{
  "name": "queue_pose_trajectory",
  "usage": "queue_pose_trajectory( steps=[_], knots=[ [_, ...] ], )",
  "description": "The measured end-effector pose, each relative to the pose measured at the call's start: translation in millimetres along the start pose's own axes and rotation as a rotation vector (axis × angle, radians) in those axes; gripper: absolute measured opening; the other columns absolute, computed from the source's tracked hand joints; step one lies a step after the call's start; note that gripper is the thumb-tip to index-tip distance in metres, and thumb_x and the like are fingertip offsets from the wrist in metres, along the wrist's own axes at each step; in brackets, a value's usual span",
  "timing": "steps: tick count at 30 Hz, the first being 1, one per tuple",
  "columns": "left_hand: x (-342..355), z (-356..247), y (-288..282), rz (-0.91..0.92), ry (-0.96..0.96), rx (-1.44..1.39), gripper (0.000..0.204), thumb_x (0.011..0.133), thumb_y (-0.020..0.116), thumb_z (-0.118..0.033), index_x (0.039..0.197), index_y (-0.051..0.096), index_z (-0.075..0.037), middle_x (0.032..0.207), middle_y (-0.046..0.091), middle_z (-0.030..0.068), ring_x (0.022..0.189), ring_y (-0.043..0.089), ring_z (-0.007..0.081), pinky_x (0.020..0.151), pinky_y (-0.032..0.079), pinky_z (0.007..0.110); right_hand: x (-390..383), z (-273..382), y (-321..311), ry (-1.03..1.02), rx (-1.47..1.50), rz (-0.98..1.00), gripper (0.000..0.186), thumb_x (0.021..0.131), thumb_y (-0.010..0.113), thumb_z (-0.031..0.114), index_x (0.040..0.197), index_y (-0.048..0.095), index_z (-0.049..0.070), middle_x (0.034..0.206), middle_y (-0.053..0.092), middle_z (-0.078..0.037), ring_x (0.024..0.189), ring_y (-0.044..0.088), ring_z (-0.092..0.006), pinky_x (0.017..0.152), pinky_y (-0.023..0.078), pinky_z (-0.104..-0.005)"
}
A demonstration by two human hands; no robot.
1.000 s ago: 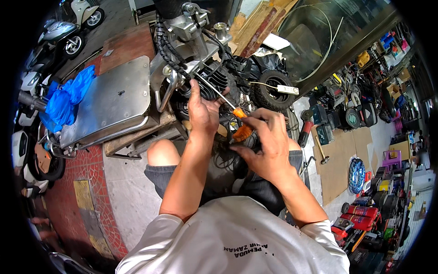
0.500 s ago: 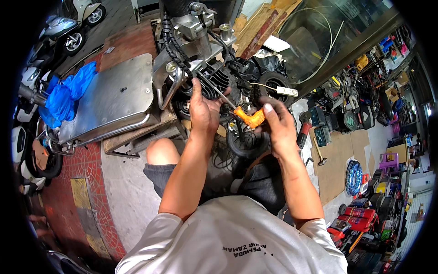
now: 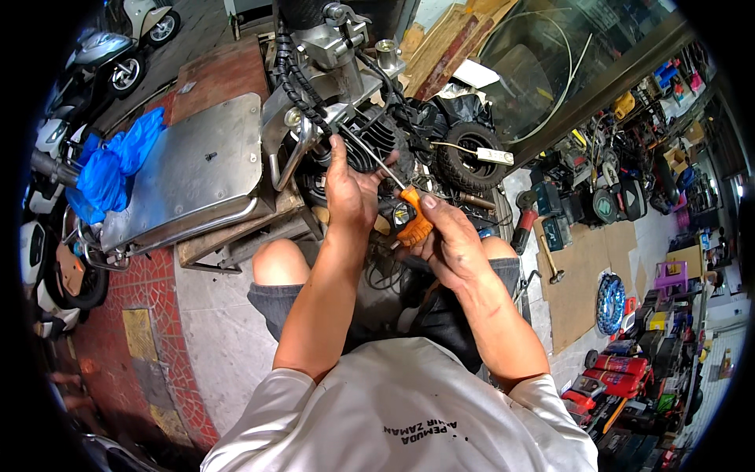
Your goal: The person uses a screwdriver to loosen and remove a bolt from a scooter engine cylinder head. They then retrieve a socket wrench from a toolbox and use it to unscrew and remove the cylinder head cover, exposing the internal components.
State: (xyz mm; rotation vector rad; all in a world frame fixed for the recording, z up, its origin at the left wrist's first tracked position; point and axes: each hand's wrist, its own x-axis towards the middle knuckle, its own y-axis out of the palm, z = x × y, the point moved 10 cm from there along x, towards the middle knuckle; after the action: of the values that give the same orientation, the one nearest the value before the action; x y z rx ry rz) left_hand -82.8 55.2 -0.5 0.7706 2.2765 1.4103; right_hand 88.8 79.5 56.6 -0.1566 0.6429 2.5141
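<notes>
A screwdriver with an orange pistol-shaped handle (image 3: 415,230) and a long thin steel shaft points up and left toward a silver metal bracket (image 3: 334,114) on a vehicle's front end. My right hand (image 3: 454,245) is closed around the handle, its thumb near the shaft. Under a round black finned part (image 3: 376,134), my left hand (image 3: 351,189) is cupped, thumb upright beside the bracket and fingertips showing past the shaft. The shaft's tip is hard to make out among the metal. Black wrapped cables (image 3: 292,67) run down beside the bracket.
To the left, a metal box (image 3: 189,169) rests on a wooden bench, with a blue plastic bag (image 3: 122,165) beyond it. A knobby tyre (image 3: 469,157) lies ahead. A hammer (image 3: 550,252), an angle grinder (image 3: 525,222) and many tools lie on the right.
My right hand has moved down and left. The orange handle has swung from pointing right to pointing down toward me. My left hand stays nearly in place.
</notes>
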Motion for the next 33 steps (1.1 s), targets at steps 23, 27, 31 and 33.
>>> queue_pose_trajectory(
  steps=[23, 27, 31, 33],
  knots=[
    [1, -2, 2, -0.018, 0.009, -0.001, 0.063, 0.113, 0.042, -0.06, 0.14, 0.059, -0.005, 0.12, 0.075, 0.0126, 0.102, 0.075, 0.0385, 0.082, 0.059, 0.046, 16, 19, -43, -0.172, 0.07, -0.221, 0.04, 0.113, 0.056, 0.034, 0.131, 0.062, -0.001, 0.09, 0.07, -0.009, 0.062, 0.066, -0.0154, 0.059, 0.059, -0.031],
    [-2, -3, 1, -0.003, 0.0, 0.012, 0.064, 0.113, 0.041, -0.059, 0.141, 0.057, -0.004, 0.12, 0.074, 0.0147, 0.103, 0.075, 0.0394, 0.082, 0.06, 0.045, -23, 65, -33, -0.672, -0.758, -0.413, 0.052, 0.096, 0.078, 0.03, 0.135, 0.06, 0.001, 0.106, 0.068, -0.011, 0.102, 0.069, -0.0264, 0.078, 0.06, -0.0372],
    [0, -4, 0, 0.02, 0.012, 0.006, 0.063, 0.114, 0.04, -0.058, 0.14, 0.057, -0.002, 0.122, 0.074, 0.016, 0.105, 0.074, 0.0409, 0.081, 0.06, 0.046, -48, 86, 15, -1.036, -1.422, -0.349, 0.066, 0.064, 0.097, 0.022, 0.121, 0.068, 0.005, 0.104, 0.067, -0.013, 0.105, 0.065, -0.035, 0.09, 0.053, -0.0465],
    [-2, -4, 7, 0.1, -0.008, -0.007, 0.059, 0.114, 0.045, -0.054, 0.141, 0.057, -0.004, 0.129, 0.072, 0.0111, 0.114, 0.071, 0.027, 0.096, 0.06, 0.05, -45, 85, 20, -1.006, -1.553, -0.287, 0.046, 0.079, 0.092, 0.027, 0.113, 0.071, 0.004, 0.101, 0.069, -0.013, 0.095, 0.068, -0.0316, 0.083, 0.056, -0.0453]
  ],
)
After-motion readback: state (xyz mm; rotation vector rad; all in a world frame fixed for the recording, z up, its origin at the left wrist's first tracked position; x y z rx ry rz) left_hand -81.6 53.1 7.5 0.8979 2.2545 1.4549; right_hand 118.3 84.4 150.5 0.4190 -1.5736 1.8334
